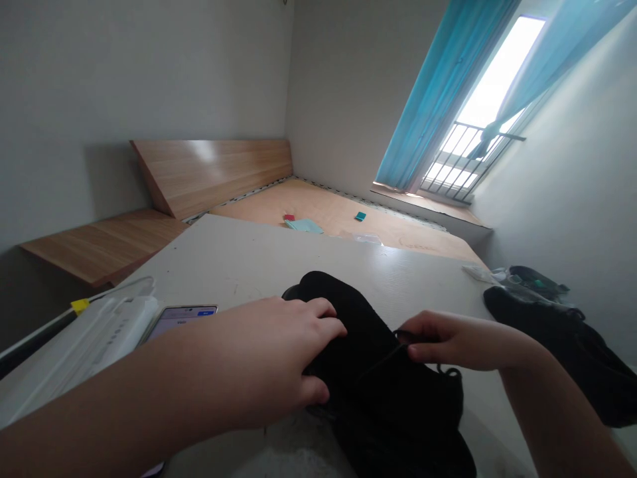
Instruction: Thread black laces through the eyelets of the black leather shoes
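Note:
A black shoe [398,398] lies on the white tabletop in front of me, its details lost in the dark fabric. My left hand [293,358] grips the shoe from its left side, fingers over the upper edge and thumb lower down. Across from it, my right hand [442,342] pinches a thin black shoelace [404,334] between thumb and fingers. A small loop of cord [452,373] sticks out below that hand. Farther right rests a second black shoe [562,345].
Left of my forearm are a phone [186,312] with its screen lit and a white plastic case [112,332]. Clear plastic packaging [522,282] lies by the second shoe. Beyond the white table [239,259] stands a bed [328,199] with small papers on it.

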The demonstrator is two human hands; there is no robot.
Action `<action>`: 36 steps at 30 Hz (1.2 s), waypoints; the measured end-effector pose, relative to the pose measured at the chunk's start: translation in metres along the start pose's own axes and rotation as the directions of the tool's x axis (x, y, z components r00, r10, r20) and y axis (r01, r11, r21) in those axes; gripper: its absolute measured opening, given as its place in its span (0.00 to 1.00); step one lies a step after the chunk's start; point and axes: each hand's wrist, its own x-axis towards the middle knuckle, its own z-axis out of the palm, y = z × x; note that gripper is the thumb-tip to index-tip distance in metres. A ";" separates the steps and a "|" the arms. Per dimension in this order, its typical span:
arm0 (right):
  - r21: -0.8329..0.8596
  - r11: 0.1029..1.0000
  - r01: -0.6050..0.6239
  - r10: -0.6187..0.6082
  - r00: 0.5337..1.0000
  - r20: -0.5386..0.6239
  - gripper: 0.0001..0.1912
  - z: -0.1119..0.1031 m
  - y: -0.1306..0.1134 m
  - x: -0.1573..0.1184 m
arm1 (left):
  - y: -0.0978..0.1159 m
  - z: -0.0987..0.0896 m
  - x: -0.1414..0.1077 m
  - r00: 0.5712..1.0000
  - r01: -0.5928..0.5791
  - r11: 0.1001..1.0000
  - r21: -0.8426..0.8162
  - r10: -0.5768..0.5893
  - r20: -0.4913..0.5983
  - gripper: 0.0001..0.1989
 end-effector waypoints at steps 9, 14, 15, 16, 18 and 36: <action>-0.046 0.962 -0.270 0.254 0.942 -0.220 0.25 -0.013 0.046 0.023 | 0.002 -0.001 0.000 1.000 0.018 1.000 0.004 -0.018 0.014 0.28; -0.139 0.931 -0.338 0.271 0.894 -0.357 0.23 -0.013 0.050 0.025 | 0.003 -0.004 0.001 0.998 0.045 0.999 -0.018 -0.044 0.039 0.30; -0.145 0.930 -0.339 0.251 0.870 -0.424 0.24 -0.013 0.043 0.022 | 0.003 -0.005 0.001 0.998 0.051 0.998 -0.031 -0.049 0.048 0.32; -0.145 0.932 -0.332 0.224 0.844 -0.488 0.26 -0.013 0.035 0.020 | 0.004 -0.006 0.001 0.997 0.057 0.997 -0.049 -0.054 0.056 0.33; -0.125 0.956 -0.266 0.157 0.821 -0.549 0.30 -0.008 0.014 0.014 | 0.004 -0.007 0.002 0.996 0.068 0.994 -0.090 -0.062 0.065 0.35; 0.485 0.810 -0.330 0.500 0.822 -0.274 0.24 0.015 0.014 -0.065 | 0.043 0.038 0.034 0.953 0.065 0.977 -0.202 -0.121 -0.276 0.20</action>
